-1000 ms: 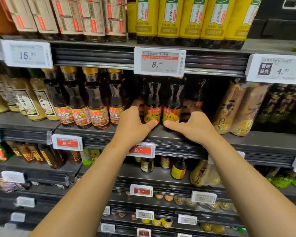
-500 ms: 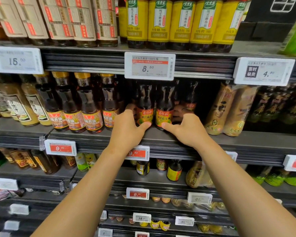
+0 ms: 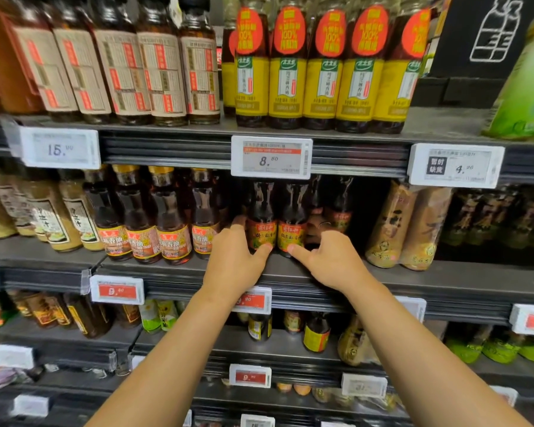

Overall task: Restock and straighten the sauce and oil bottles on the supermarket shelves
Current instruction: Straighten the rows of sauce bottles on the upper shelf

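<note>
Two dark sesame-oil bottles with orange-green labels stand side by side at the front of the middle shelf (image 3: 413,282). My left hand (image 3: 233,263) grips the left bottle (image 3: 261,223), thumb on its label front and fingers round its left side. My right hand (image 3: 330,260) holds the right bottle (image 3: 293,223) the same way, thumb on the label and fingers curled behind its right side. More of the same dark bottles (image 3: 339,211) stand behind, partly hidden by my fingers.
Left of my hands is a row of brown sesame-oil bottles with gold caps (image 3: 154,223). Pale sauce pouches (image 3: 395,229) lean on the right. Yellow-labelled bottles (image 3: 321,75) fill the shelf above. White price tags (image 3: 271,158) line the shelf edges.
The view has tilted upward, so the shelves sit lower in frame. Both hands stay on the same two bottles with thumbs on the labels; the bottles have barely shifted.
</note>
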Tool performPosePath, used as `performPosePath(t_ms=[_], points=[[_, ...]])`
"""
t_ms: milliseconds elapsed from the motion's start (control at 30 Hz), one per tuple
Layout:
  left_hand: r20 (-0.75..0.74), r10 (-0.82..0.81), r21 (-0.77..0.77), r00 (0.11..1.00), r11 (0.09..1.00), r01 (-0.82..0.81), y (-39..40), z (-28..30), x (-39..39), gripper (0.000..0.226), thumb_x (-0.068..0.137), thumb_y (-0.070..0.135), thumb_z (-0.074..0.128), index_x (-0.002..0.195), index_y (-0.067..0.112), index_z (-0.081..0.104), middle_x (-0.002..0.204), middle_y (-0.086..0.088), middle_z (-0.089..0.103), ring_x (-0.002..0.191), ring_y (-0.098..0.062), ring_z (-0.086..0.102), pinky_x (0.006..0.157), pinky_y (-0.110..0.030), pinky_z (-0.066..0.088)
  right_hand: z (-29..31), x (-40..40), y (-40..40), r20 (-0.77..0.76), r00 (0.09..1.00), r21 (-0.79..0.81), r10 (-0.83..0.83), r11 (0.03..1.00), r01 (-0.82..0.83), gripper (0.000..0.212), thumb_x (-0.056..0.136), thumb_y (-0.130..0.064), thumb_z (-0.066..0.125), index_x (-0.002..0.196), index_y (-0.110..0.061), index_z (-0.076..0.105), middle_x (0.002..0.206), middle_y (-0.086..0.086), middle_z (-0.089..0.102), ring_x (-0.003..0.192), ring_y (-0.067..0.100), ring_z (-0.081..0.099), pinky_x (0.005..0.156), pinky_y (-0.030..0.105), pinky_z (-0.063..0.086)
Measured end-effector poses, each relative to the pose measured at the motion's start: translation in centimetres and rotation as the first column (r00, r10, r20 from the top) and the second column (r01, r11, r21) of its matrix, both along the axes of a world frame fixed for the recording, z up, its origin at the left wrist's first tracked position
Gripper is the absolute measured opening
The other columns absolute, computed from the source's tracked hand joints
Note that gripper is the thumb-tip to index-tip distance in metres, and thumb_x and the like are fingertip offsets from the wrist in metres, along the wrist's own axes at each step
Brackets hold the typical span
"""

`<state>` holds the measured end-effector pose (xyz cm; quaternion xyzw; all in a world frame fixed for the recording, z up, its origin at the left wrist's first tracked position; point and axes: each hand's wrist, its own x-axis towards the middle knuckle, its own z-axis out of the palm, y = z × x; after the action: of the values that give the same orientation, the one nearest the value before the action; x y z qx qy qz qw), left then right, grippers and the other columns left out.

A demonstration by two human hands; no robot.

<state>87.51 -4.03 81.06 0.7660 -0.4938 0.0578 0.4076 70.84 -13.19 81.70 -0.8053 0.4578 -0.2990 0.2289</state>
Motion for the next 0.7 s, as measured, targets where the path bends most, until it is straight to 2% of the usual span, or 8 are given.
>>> performPosePath(t_ms=[133, 200, 300, 367, 467, 567, 633, 700], points=[[-0.001, 0.005, 0.004, 1.0, 1.0, -0.005, 0.1, 0.0, -0.1, 0.04, 0.084, 0.042, 0.078, 0.09, 0.021, 0.045, 0.072, 0.018, 0.032, 0.064, -0.006, 0.032, 0.053, -0.013, 0.02, 0.1, 0.1, -0.1, -0.025, 0.999, -0.001, 0.026, 1.0, -0.026, 0.045, 0.086, -0.053, 0.073, 0.065, -0.027, 0.042, 0.055, -0.009, 0.045, 0.05, 0.009, 0.044, 0.046, 0.023, 0.025], [-0.002, 0.006, 0.005, 1.0, 1.0, -0.006, 0.2, 0.2, -0.3, 0.038, 0.085, 0.041, 0.078, 0.093, 0.019, 0.048, 0.072, 0.018, 0.032, 0.066, -0.005, 0.032, 0.053, -0.016, 0.022, 0.3, 0.0, 0.2, -0.045, 0.998, -0.004, 0.031, 0.999, -0.031, 0.043, 0.087, -0.054, 0.071, 0.068, -0.027, 0.043, 0.059, -0.007, 0.048, 0.053, 0.009, 0.047, 0.047, 0.023, 0.027], [0.004, 0.012, 0.015, 1.0, 1.0, -0.012, 0.7, 0.4, -0.7, 0.04, 0.086, 0.04, 0.078, 0.104, 0.012, 0.056, 0.077, 0.011, 0.044, 0.078, -0.017, 0.05, 0.064, -0.024, 0.035, 0.4, -0.6, 0.7, -0.047, 0.999, -0.016, 0.016, 1.0, -0.017, 0.044, 0.086, -0.055, 0.071, 0.071, -0.025, 0.043, 0.07, -0.004, 0.056, 0.071, 0.013, 0.059, 0.051, 0.026, 0.036], [-0.039, -0.002, -0.005, 0.999, 1.0, 0.002, 1.7, 0.6, -1.1, 0.045, 0.087, 0.037, 0.077, 0.115, 0.009, 0.057, 0.096, -0.002, 0.062, 0.095, -0.023, 0.061, 0.074, -0.029, 0.046, 0.5, -1.3, 1.1, -0.068, 0.998, -0.012, 0.015, 1.0, -0.016, 0.042, 0.087, -0.055, 0.071, 0.078, -0.022, 0.046, 0.081, -0.003, 0.059, 0.083, 0.018, 0.062, 0.057, 0.03, 0.042], [-0.055, -0.033, -0.05, 0.998, 0.998, 0.03, 4.1, 1.4, -1.9, 0.045, 0.089, 0.028, 0.075, 0.127, 0.014, 0.056, 0.116, -0.002, 0.067, 0.106, -0.017, 0.064, 0.089, -0.029, 0.053, 1.0, -2.9, 1.9, -0.016, 0.999, 0.005, 0.031, 1.0, -0.031, 0.039, 0.089, -0.047, 0.071, 0.106, -0.016, 0.056, 0.101, -0.005, 0.062, 0.094, 0.014, 0.062, 0.072, 0.026, 0.048], [-0.094, -0.096, -0.107, 0.991, 0.991, 0.086, 6.8, 3.5, -2.2, 0.027, 0.088, 0.014, 0.071, 0.112, 0.024, 0.064, 0.095, 0.009, 0.067, 0.083, -0.005, 0.065, 0.078, -0.03, 0.057, 2.6, -4.2, 3.3, 0.115, 0.983, -0.027, 0.146, 0.989, -0.144, 0.023, 0.09, -0.033, 0.072, 0.106, -0.022, 0.059, 0.082, -0.011, 0.065, 0.07, 0.004, 0.061, 0.064, 0.013, 0.044], [-0.107, -0.152, -0.135, 0.983, 0.981, 0.137, 8.7, 5.9, -2.3, 0.024, 0.088, 0.012, 0.07, 0.1, 0.031, 0.065, 0.082, 0.011, 0.066, 0.075, -0.006, 0.065, 0.069, -0.022, 0.054, 4.5, -4.5, 4.8, 0.182, 0.946, 0.05, 0.268, 0.958, -0.281, 0.012, 0.09, -0.024, 0.069, 0.098, -0.029, 0.062, 0.068, -0.012, 0.062, 0.056, 0.003, 0.053, 0.057, 0.012, 0.041], [-0.059, -0.197, -0.179, 0.979, 0.967, 0.183, 10.5, 9.1, -2.4, 0.025, 0.089, 0.012, 0.071, 0.096, 0.036, 0.066, 0.082, 0.014, 0.067, 0.075, -0.008, 0.066, 0.065, -0.016, 0.051, 7.1, -4.4, 6.5, 0.214, 0.902, 0.093, 0.376, 0.911, -0.402, 0.009, 0.089, -0.019, 0.066, 0.089, -0.028, 0.066, 0.067, -0.011, 0.059, 0.055, 0.001, 0.047, 0.055, 0.017, 0.037]])
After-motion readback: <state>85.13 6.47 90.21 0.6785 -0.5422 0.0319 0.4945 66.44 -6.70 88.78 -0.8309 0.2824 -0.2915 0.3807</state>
